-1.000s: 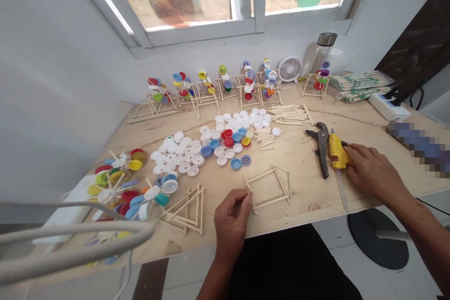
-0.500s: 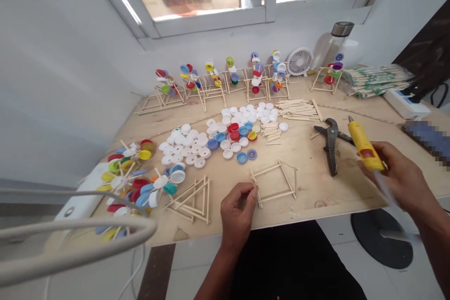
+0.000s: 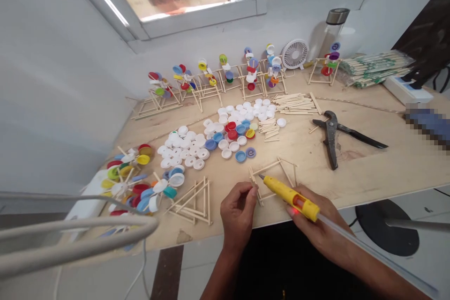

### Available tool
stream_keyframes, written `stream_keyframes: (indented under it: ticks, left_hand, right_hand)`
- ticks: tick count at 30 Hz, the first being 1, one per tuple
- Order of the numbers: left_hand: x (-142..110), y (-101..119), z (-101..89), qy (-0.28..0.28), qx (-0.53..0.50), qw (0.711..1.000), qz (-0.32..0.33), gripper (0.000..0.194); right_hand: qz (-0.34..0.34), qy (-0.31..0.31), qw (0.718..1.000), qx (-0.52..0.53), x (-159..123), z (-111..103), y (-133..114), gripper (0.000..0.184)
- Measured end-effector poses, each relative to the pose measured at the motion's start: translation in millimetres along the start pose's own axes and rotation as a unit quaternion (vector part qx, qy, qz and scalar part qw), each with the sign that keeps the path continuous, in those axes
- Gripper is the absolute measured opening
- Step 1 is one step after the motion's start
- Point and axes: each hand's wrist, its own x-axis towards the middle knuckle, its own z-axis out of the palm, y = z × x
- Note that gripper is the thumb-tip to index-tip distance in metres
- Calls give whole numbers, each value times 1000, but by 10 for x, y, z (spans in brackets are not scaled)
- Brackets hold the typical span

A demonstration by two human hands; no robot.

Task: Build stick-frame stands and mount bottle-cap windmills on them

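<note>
At bench edge (image 3: 393, 191), right hand (image 3: 316, 229) grips yellow glue gun (image 3: 290, 199), nozzle (image 3: 262, 177) left toward stick frame (image 3: 270, 167); left hand (image 3: 237, 213) pinched, hold unclear.

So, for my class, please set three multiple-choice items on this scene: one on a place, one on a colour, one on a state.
1. Where is the tip of the yellow glue gun in the right hand?
A) Beside the stick frame
B) On the water bottle
C) Among the white caps

2. What colour is the desk fan?
A) Red
B) White
C) Green

3. How do the pliers lie?
A) Upright
B) Handles shut together
C) Flat, handles spread

1: A, the tip ends at the frame's near corner.
2: B, its grille and rim show white.
3: C, the handles part widely on the board.
</note>
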Motion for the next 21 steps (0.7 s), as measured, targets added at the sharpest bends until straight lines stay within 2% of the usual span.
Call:
stream_keyframes:
  ticks: [8,16,21]
  left_hand:
    - [1,18,0,-1,-7,1000,-1,15]
    - [-1,7,-11,-5,-8,1000,-2,15]
    - [1,9,-19,-9,-6,1000,-3,14]
  right_hand:
    - [24,26,999,-34,129,279,66,14]
    - [64,5,996,-58,209,317,64,16]
    - [65,-8,995,-75,246,308,27,14]
